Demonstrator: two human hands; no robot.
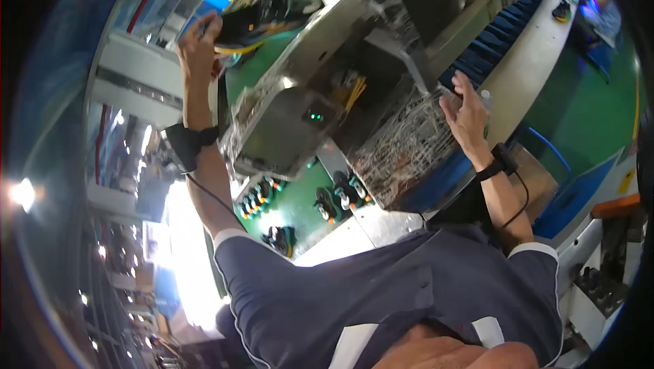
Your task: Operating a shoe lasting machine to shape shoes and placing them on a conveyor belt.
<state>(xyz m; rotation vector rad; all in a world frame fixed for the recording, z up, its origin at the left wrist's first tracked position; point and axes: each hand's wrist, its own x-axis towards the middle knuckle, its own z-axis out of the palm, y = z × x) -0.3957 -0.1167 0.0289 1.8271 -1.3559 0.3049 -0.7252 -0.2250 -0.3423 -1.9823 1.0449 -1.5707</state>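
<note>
The left hand is raised, fingers bent, beside a black shoe with yellow and teal edging just to its right; from here I can't tell whether it grips it. The right hand has fingers spread, bare-palmed, a grey plastic-wrapped machine housing well to its left.

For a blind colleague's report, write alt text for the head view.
A person's left hand is beside a dark sneaker, contact unclear; the open right hand looks empty. Between them is a gray machine housing; more sneakers show nearby.
</note>
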